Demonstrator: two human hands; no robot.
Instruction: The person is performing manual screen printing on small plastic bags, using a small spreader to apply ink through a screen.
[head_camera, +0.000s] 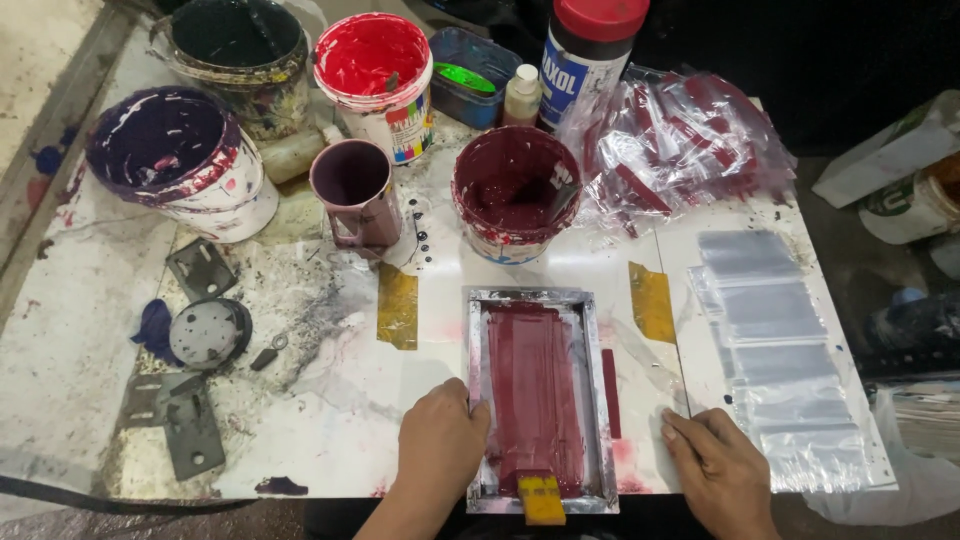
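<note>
Two hands work at the table's (330, 420) near edge: left hand (438, 440) grips the stiff, ink-slick screen frame's (541, 400) left rail; right hand (715, 465) lies open, flat, beside thin, slippery clear bags (775, 350).

My printing screen (541, 390) is coated dark maroon inside its silver frame, with a yellow-handled squeegee (541, 498). Purple, bright red and maroon paint tubs stand on my white, paint-smeared bench (80, 340).
</note>
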